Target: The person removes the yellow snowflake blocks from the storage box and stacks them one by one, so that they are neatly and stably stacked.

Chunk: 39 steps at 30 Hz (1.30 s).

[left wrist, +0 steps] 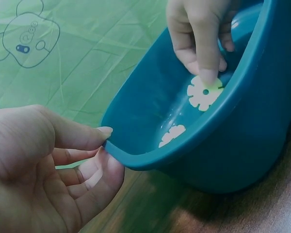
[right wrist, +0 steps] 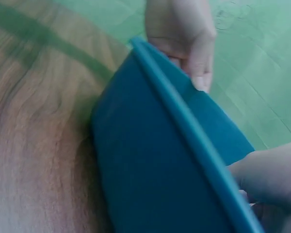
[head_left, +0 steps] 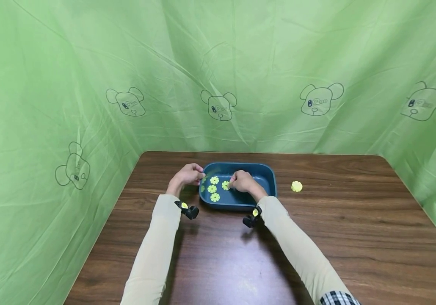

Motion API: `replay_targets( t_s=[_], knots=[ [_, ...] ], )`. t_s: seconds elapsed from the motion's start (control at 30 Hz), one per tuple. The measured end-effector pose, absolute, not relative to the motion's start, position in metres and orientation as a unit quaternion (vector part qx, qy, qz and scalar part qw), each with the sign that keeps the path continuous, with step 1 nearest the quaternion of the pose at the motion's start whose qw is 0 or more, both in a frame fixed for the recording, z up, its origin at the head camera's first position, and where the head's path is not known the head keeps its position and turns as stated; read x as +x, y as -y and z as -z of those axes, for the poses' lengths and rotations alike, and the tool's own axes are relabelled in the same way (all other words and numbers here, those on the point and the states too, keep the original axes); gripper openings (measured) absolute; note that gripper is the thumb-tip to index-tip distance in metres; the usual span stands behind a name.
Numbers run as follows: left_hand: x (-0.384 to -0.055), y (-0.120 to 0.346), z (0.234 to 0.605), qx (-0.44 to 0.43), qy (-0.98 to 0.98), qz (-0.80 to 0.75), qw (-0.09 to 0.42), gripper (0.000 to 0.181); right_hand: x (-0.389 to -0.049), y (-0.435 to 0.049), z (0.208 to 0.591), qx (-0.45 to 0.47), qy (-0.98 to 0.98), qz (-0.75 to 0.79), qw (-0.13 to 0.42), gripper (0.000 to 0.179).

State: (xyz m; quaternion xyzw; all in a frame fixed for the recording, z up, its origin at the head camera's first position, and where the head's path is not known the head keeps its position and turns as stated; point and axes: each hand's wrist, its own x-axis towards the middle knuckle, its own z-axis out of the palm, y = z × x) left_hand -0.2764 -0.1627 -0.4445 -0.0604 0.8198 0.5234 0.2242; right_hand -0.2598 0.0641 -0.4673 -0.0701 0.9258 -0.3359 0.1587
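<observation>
A dark blue rectangular basin (head_left: 237,207) with rounded corners stands on the table. My left hand (head_left: 189,174) pinches its left rim between thumb and fingers, which the left wrist view shows close up. My right hand (head_left: 243,181) reaches down inside the basin. Its fingertips hold the edge of a yellow, flower-shaped slotted disc (left wrist: 205,93), low over the basin's floor. Several more such discs (head_left: 215,197) lie to the left of it in the basin. In the right wrist view, the basin's wall (right wrist: 136,145) hides the discs and most of the right fingers.
Outside the basin, to its right, a small round yellow piece (head_left: 296,186) lies on the brown wooden table (head_left: 355,220). Green cloth (head_left: 263,55) printed with bear heads hangs behind and at both sides of the table.
</observation>
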Motion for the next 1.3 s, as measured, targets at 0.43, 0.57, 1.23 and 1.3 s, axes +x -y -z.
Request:
replay_targets(
  t_s=[0.43, 0.57, 1.23, 1.3],
  knots=[
    [-0.273, 0.163, 0.442, -0.055, -0.816, -0.528, 0.228, 0.026, -0.259, -0.087, 0.461, -0.016, -0.876, 0.455, 0.158, 0.019],
    [-0.273, 0.164, 0.442, -0.049, -0.815, -0.529, 0.229, 0.027, -0.256, -0.094, 0.454, -0.017, -0.875, 0.46, 0.15, 0.019],
    [-0.274, 0.163, 0.442, -0.049, -0.821, -0.523, 0.223, 0.026, -0.239, -0.145, 0.417, -0.028, -0.875, 0.478, 0.076, 0.024],
    [-0.274, 0.163, 0.442, -0.051, -0.82, -0.524, 0.224, 0.027, -0.237, -0.151, 0.417, -0.03, -0.878, 0.472, 0.068, 0.025]
  ],
)
